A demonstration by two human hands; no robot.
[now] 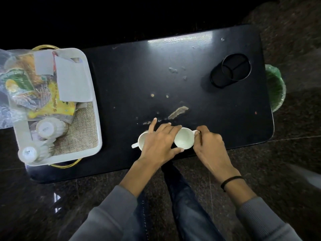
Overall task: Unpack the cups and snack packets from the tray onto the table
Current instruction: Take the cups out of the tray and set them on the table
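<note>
While upright, two white cups (pixel 184 139), left hand (pixel 159 140) flat over one, right hand (pixel 208 143) curled on other's handle

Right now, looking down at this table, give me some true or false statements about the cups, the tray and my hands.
The left cup and the right cup stand upright on the table. True.
The tray is empty. False: it holds snack packets and two more cups.
The right hand pinches the right cup's handle. True.
The left hand is reaching into the tray. False: it lies over the left cup.
</note>
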